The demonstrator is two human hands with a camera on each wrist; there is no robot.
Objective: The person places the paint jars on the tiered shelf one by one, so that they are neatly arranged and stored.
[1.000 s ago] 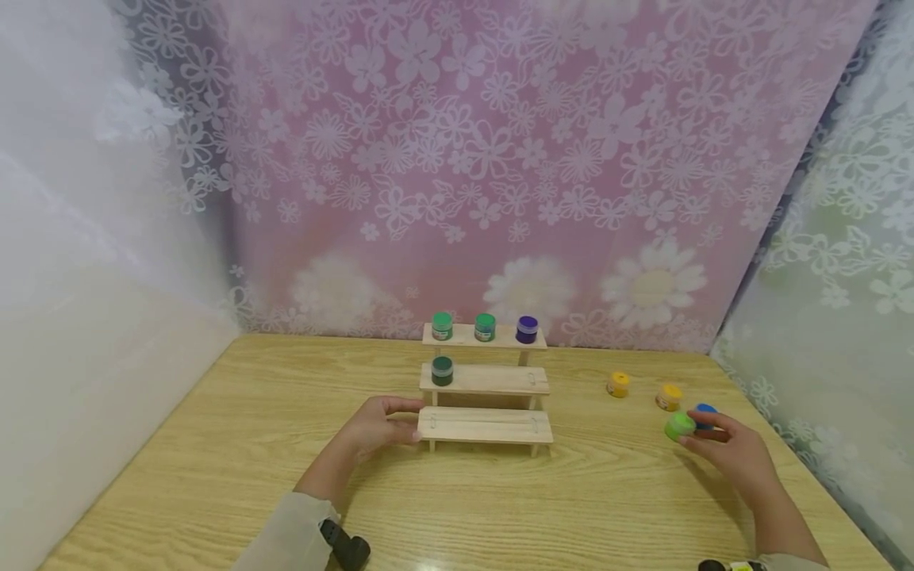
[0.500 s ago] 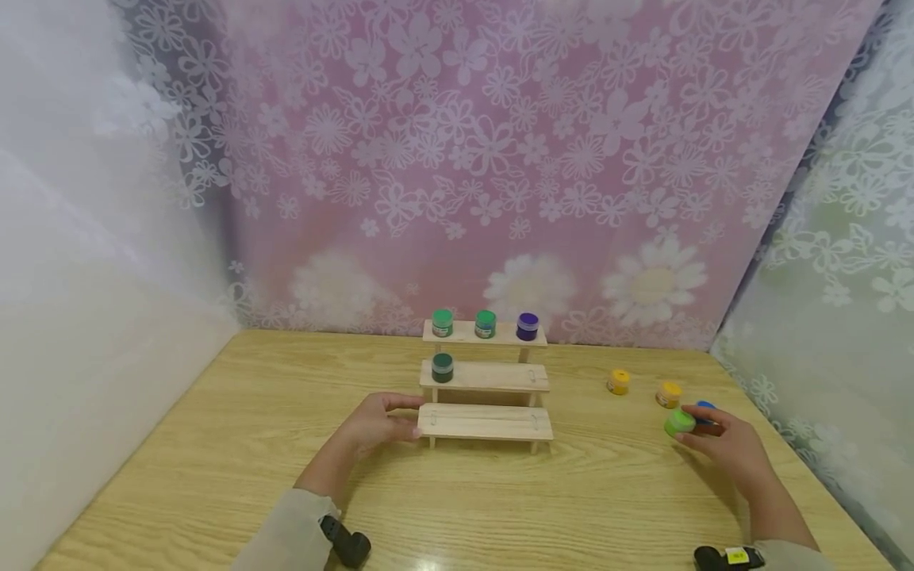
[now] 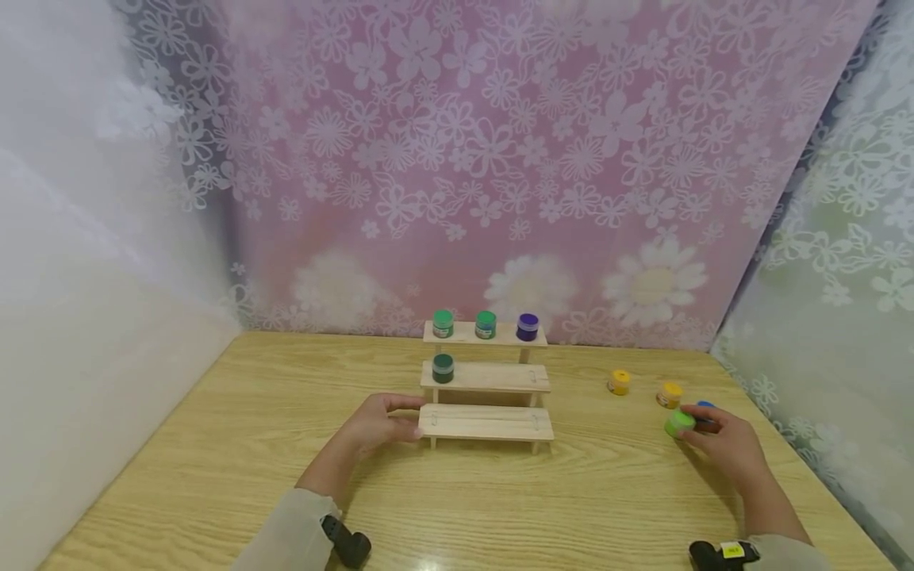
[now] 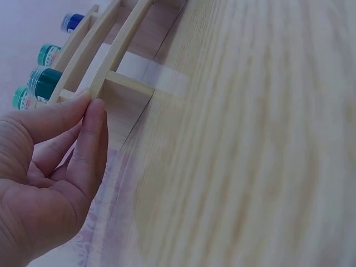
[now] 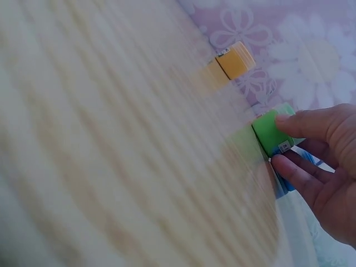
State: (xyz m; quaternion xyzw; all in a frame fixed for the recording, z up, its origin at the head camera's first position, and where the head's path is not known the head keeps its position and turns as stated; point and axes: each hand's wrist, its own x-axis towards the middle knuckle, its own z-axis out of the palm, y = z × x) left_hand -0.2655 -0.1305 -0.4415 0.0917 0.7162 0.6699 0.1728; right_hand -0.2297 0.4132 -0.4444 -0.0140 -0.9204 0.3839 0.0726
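A three-step wooden display stand [image 3: 485, 422] stands mid-table. My left hand [image 3: 378, 424] pinches the left end of its lowest step between thumb and fingers, as the left wrist view [image 4: 61, 150] shows up close. At the right, my right hand [image 3: 728, 446] has thumb and fingers around a light green paint jar [image 3: 679, 423], which sits upright on the table. A blue paint jar [image 3: 705, 406] stands behind the fingers, partly hidden. In the right wrist view the thumb lies on one side of the green jar [image 5: 271, 132] and the fingertips on the other.
On the top step are two green paint jars [image 3: 443, 324] and a purple one [image 3: 528, 327]; a dark green jar [image 3: 443, 369] is at the left of the middle step. Two yellow jars [image 3: 619, 382] stand right of the stand. A flowered curtain [image 3: 457, 198] backs the table.
My right hand has shifted slightly left and its fingers have come closer round the light green jar. The left hand stays on the stand.
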